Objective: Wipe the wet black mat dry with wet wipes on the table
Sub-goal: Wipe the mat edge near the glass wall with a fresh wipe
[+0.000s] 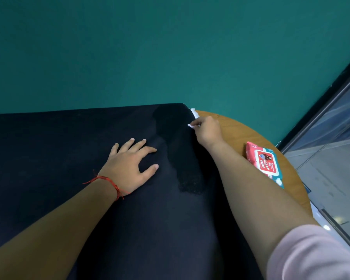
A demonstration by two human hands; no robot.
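A black mat [69, 142] covers most of the round wooden table [249, 132]. A darker wet patch [182, 154] runs down its right part, from the far corner to mid-mat. My left hand [129, 166] lies flat on the mat with fingers spread, just left of the wet patch. At the mat's far right edge my right hand [207, 130] pinches a small white wipe [194, 116]. Most of the wipe is hidden by my fingers.
A red and teal pack of wet wipes [265, 162] lies on the bare wood right of the mat, beside my right forearm. A teal wall stands close behind the table. A glass partition [335, 122] runs along the right.
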